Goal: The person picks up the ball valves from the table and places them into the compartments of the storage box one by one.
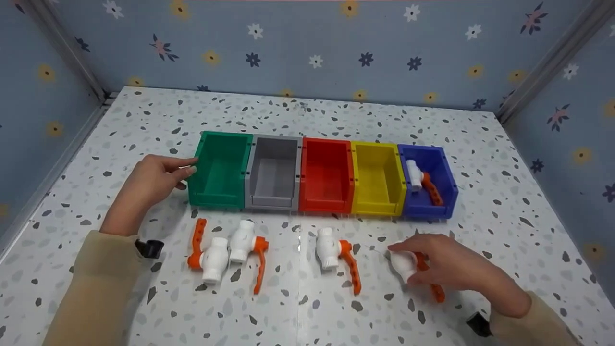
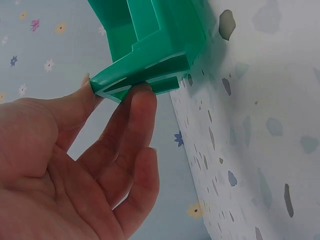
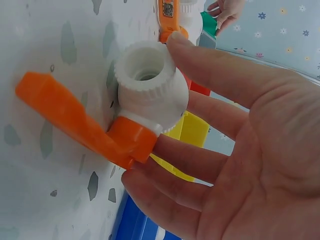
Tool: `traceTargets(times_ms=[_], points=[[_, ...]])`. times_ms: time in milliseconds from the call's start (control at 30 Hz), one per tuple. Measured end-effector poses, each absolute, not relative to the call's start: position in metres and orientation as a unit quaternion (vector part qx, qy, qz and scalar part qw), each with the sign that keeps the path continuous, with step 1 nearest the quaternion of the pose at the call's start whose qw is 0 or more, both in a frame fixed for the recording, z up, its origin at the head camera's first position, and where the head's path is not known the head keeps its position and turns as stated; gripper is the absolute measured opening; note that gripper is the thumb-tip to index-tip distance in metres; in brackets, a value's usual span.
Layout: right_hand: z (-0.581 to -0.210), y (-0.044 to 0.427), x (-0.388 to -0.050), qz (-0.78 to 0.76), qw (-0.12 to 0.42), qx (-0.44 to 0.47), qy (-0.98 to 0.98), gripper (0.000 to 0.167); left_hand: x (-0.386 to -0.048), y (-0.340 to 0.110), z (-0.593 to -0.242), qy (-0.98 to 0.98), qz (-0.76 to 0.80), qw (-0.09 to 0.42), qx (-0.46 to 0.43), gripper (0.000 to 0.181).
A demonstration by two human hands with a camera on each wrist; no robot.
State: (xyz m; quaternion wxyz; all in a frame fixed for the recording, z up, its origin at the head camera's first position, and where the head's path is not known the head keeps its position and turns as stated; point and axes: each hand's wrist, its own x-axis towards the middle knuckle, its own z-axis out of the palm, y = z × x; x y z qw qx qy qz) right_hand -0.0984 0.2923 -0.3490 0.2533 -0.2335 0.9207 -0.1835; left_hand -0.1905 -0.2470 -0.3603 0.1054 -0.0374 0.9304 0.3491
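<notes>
At the left end of the bin row, my left hand (image 1: pixel 156 178) pinches the edge of the green bin (image 1: pixel 193 199). In the left wrist view, the thumb lies on one side of the green rim (image 2: pixel 135 67) and fingertips on the other. My right hand (image 1: pixel 449 262) reaches over a white ball valve (image 1: pixel 402 264) with an orange lever. Seen from the right wrist, its fingers are spread about the valve (image 3: pixel 165 100), the thumb tip at its upper rim; a firm hold is not visible. Another ball valve (image 1: pixel 329 247) lies to its left.
Grey (image 1: pixel 274 199), red (image 1: pixel 325 206), yellow (image 1: pixel 377 209) and blue (image 1: pixel 427 211) bins continue the row. A ball valve (image 1: pixel 414 175) lies in the blue bin. Two more valves, one (image 1: pixel 215 259) beside the other (image 1: pixel 242 240), lie before the green and grey bins. Patterned walls (image 1: pixel 307 48) enclose the speckled table.
</notes>
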Motion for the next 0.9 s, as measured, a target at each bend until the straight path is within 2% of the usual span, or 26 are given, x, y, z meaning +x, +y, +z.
traceTargets(times_ms=[600, 900], points=[[-0.3501, 0.2848, -0.0966, -0.187, 0.258, -0.200, 0.927, 0.051, -0.1903, -0.2472, -0.3595, 0.929, 0.350, 0.114, -0.048, 0.047], [-0.3535, 0.2862, -0.0968, -0.183, 0.217, -0.223, 0.932, 0.049, -0.1887, -0.2463, -0.3585, 0.931, 0.349, 0.101, -0.035, 0.046]])
